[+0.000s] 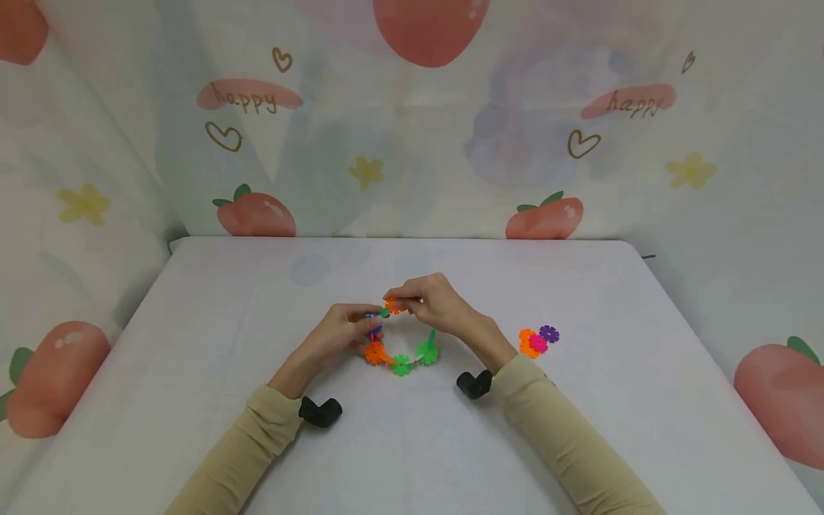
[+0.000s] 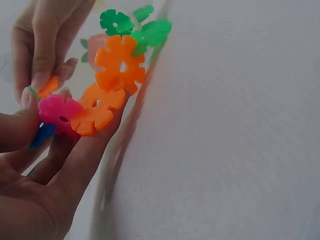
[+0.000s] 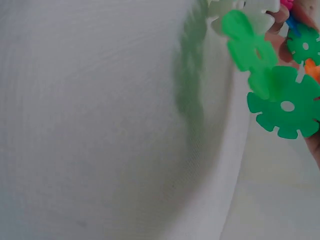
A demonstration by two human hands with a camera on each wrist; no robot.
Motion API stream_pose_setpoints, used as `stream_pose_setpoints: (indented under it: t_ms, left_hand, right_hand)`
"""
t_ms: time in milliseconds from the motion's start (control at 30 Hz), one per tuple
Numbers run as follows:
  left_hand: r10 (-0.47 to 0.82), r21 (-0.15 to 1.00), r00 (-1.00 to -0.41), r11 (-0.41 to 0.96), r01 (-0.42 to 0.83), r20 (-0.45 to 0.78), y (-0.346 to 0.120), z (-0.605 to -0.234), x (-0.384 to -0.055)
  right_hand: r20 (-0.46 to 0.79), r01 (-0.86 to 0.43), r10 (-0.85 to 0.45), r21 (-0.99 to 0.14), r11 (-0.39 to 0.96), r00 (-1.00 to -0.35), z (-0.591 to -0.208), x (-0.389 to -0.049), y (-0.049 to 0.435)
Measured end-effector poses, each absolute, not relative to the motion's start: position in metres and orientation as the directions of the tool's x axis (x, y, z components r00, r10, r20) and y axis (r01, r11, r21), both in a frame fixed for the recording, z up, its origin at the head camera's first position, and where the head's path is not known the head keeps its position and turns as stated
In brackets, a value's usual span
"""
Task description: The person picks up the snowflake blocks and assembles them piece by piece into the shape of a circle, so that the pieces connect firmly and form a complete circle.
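Note:
A curved chain of slotted plastic flower discs hangs over the table between both hands. My left hand (image 1: 337, 330) grips its left end, around a pink disc (image 2: 57, 107) and a blue disc (image 2: 43, 135). From there the chain runs through orange discs (image 2: 120, 62), a white disc (image 3: 257, 17) and green discs (image 3: 287, 107). My right hand (image 1: 440, 304) pinches an orange disc (image 1: 393, 306) at the top, against a small green disc (image 1: 384, 313) beside the left fingertips. Whether those two are slotted together is hidden by fingers.
On the right of the white table (image 1: 599, 429) lie loose discs: orange (image 1: 527, 342), pink (image 1: 538, 344) and purple (image 1: 549, 334). Black devices (image 1: 320, 413) sit at both wrists. A printed cloth (image 1: 412, 143) hangs behind the table's far edge.

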State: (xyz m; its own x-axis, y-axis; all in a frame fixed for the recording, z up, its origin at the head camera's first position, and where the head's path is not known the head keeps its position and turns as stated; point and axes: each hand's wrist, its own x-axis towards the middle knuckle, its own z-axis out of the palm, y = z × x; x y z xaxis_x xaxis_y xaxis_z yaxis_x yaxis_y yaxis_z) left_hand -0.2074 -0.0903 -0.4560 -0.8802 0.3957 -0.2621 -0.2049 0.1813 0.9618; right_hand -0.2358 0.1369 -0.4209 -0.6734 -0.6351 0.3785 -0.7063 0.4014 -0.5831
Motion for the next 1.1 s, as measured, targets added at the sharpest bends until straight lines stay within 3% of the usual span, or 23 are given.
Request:
stream_pose_setpoints:
  t_ms: [167, 367, 600, 867, 1100]
  left_hand:
    - [0.388, 0.961, -0.883, 0.183, -0.206, -0.263, -0.0893, -0.4539, -0.207]
    - [0.401, 0.964, -0.878, 0.165, -0.211, -0.26, -0.0889, -0.4535, -0.207]
    - [0.4, 0.966, -0.881, 0.167, -0.2, -0.252, -0.0895, -0.4576, -0.207]
    - [0.403, 0.966, -0.879, 0.148, -0.213, -0.256, -0.0888, -0.4597, -0.2071]
    - [0.405, 0.966, -0.878, 0.148, -0.214, -0.256, -0.0882, -0.4598, -0.2057]
  right_hand:
    - [0.347, -0.654, -0.609, -0.642, 0.4, -0.713, -0.4229, -0.2362, 0.1373]
    - [0.22, -0.514, -0.574, -0.749, 0.419, -0.789, -0.4234, -0.2379, 0.1388]
    - [0.144, -0.433, -0.56, -0.795, 0.426, -0.816, -0.4267, -0.2399, 0.139]
    - [0.287, -0.583, -0.592, -0.706, 0.401, -0.754, -0.4256, -0.2367, 0.1363]
    - [0.191, -0.484, -0.57, -0.768, 0.421, -0.799, -0.4294, -0.2383, 0.1367]
